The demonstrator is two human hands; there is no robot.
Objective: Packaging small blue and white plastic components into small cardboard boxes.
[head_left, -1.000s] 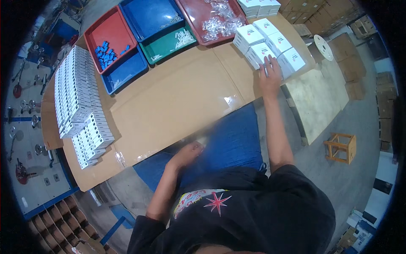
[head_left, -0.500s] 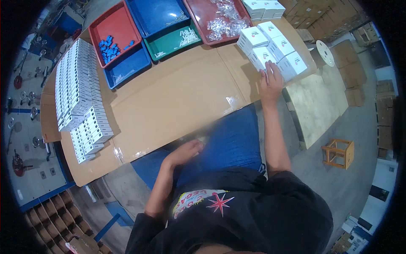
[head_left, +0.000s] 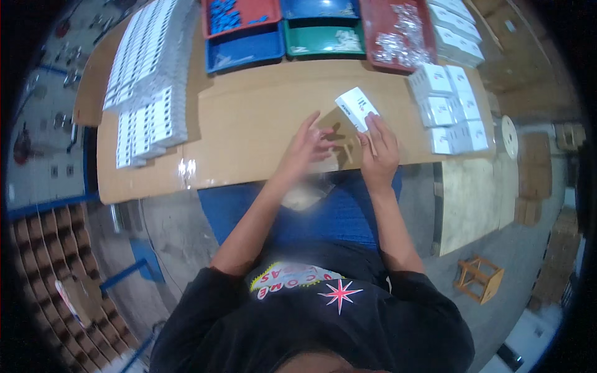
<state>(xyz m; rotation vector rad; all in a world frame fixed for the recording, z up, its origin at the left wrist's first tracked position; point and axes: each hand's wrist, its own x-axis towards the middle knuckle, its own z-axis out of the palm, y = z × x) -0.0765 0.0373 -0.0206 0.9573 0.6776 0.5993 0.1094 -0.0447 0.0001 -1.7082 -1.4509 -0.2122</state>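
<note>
Over the front part of the cardboard-covered table, my right hand [head_left: 380, 148] grips a small white box [head_left: 356, 107] by its near right end. The box is tilted, and its printed face shows. To its left, my left hand [head_left: 309, 143] is raised with the fingers apart and nothing in them. It is slightly blurred and does not touch the box. More white boxes [head_left: 438, 110] stand grouped on the right of the table, beyond my right hand.
Stacked white boxes with dark squares [head_left: 144, 127] line the table's left side. Along the back are a red tray with blue parts [head_left: 249, 25], a blue tray [head_left: 245, 48], a green tray with white pieces [head_left: 317, 46] and a red tray of clear bags [head_left: 380, 53]. A wooden stool [head_left: 479, 280] stands right.
My right hand has come from the boxes on the right to the middle, bringing one white box. My left hand has risen from my lap to above the table. The view has turned.
</note>
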